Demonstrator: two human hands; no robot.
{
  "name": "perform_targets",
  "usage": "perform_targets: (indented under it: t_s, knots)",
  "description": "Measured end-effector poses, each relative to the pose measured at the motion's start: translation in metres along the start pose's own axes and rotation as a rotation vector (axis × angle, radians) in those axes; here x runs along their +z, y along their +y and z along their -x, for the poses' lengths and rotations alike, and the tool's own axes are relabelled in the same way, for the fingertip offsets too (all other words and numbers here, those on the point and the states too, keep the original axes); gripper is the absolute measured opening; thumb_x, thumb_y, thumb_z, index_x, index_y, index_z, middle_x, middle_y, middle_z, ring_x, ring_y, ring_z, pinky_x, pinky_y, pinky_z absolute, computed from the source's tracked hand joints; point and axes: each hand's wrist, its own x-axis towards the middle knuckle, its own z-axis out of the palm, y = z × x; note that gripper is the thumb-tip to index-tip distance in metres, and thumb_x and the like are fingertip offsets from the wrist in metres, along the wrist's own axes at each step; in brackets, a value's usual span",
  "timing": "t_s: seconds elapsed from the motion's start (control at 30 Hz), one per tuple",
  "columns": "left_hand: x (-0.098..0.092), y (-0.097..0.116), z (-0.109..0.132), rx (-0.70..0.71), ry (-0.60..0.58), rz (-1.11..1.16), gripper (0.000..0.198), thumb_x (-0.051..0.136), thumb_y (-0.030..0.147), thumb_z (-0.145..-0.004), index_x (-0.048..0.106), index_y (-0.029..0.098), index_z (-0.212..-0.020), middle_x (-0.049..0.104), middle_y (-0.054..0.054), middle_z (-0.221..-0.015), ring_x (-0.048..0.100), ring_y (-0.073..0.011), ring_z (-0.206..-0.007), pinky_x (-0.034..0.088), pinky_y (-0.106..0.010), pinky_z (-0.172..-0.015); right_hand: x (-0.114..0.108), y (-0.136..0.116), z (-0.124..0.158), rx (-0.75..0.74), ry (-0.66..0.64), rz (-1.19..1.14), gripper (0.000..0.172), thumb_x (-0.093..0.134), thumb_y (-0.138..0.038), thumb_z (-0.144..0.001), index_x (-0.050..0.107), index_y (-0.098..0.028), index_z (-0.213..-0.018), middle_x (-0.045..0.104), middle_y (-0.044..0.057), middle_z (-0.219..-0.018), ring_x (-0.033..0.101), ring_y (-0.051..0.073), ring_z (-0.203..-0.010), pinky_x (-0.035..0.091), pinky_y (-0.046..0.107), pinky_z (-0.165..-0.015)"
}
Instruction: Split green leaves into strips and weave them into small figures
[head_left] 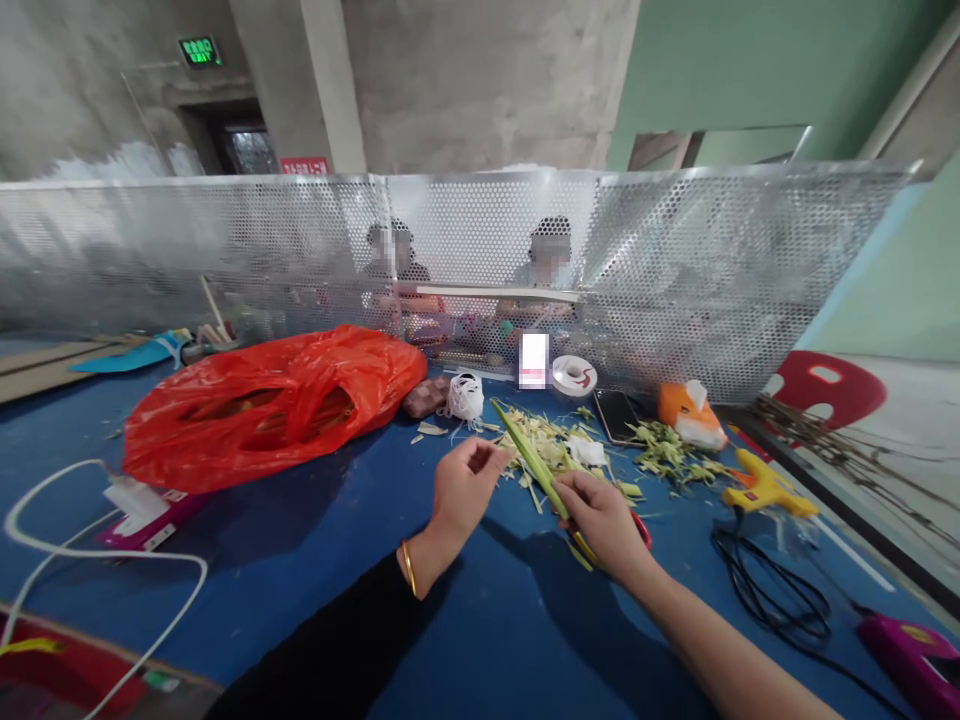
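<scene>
My right hand pinches the lower end of a long green leaf strip, which slants up and away to the left. Thumb and fingertips of my left hand are drawn together beside the strip's left edge; what they hold, if anything, is too small to make out. Beyond both hands lies a heap of pale green and yellowish plant scraps with a crumpled white tissue on it. Partly hidden under my right hand is a tool with a red loop.
A red plastic bag fills the left, near a power strip with a white cord. White string, a tape roll, a phone, tissues and a yellow glue gun stand around. Two people sit behind the perforated screen.
</scene>
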Motion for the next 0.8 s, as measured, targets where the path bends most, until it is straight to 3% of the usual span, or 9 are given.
perform_targets:
  t_s: [0.1, 0.2, 0.33, 0.43, 0.53, 0.8]
  knots:
    - [0.017, -0.015, 0.006, -0.276, -0.25, 0.254, 0.027, 0.074, 0.039, -0.067, 0.06, 0.016, -0.073, 0.06, 0.002, -0.061, 0.056, -0.0135, -0.057, 0.043, -0.025, -0.057, 0.006, 0.0, 0.008, 0.101, -0.011, -0.145, 0.033, 0.046, -0.047, -0.09, 0.054, -0.02, -0.073, 0.055, -0.002, -0.058, 0.056, 0.014, -0.05, 0.048, 0.024, -0.048]
    - [0.027, -0.019, 0.011, -0.392, -0.351, 0.394, 0.024, 0.073, 0.035, -0.066, 0.06, 0.015, -0.07, 0.06, 0.002, -0.057, 0.054, -0.0114, -0.054, 0.043, -0.024, -0.057, 0.009, -0.003, 0.015, 0.131, -0.043, -0.189, 0.032, 0.049, -0.048, -0.089, 0.056, -0.021, -0.074, 0.054, -0.002, -0.06, 0.055, 0.015, -0.054, 0.049, 0.025, -0.051]
    - [0.027, -0.015, 0.016, -0.521, -0.334, 0.469, 0.019, 0.07, 0.03, -0.066, 0.06, 0.014, -0.068, 0.06, 0.002, -0.057, 0.054, -0.0104, -0.053, 0.043, -0.023, -0.057, 0.011, -0.004, 0.018, 0.104, -0.088, -0.14, 0.026, 0.047, -0.041, -0.091, 0.056, -0.02, -0.078, 0.059, 0.0, -0.067, 0.056, 0.015, -0.059, 0.048, 0.025, -0.055]
    - [0.027, -0.013, 0.019, -0.552, -0.301, 0.462, 0.019, 0.071, 0.028, -0.063, 0.057, 0.015, -0.064, 0.057, 0.004, -0.056, 0.052, -0.0095, -0.052, 0.041, -0.023, -0.056, 0.011, -0.003, 0.022, 0.017, -0.099, 0.02, 0.015, 0.05, -0.032, -0.088, 0.054, -0.02, -0.097, 0.064, 0.001, -0.074, 0.059, 0.015, -0.06, 0.046, 0.025, -0.055]
    - [0.028, -0.013, 0.022, -0.537, -0.304, 0.42, 0.02, 0.072, 0.027, -0.063, 0.056, 0.015, -0.061, 0.056, 0.004, -0.054, 0.049, -0.0087, -0.051, 0.039, -0.022, -0.054, 0.011, -0.005, 0.026, -0.081, -0.078, 0.241, 0.027, 0.049, -0.025, -0.084, 0.047, -0.019, -0.111, 0.067, 0.003, -0.078, 0.063, 0.017, -0.06, 0.044, 0.026, -0.053]
    - [0.029, -0.011, 0.024, -0.561, -0.357, 0.403, 0.024, 0.075, 0.028, -0.063, 0.055, 0.016, -0.06, 0.055, 0.004, -0.054, 0.053, -0.0096, -0.05, 0.045, -0.024, -0.054, 0.01, -0.002, 0.025, -0.187, 0.016, 0.475, 0.023, 0.04, -0.021, -0.085, 0.049, -0.017, -0.107, 0.069, 0.007, -0.076, 0.068, 0.022, -0.06, 0.041, 0.027, -0.048]
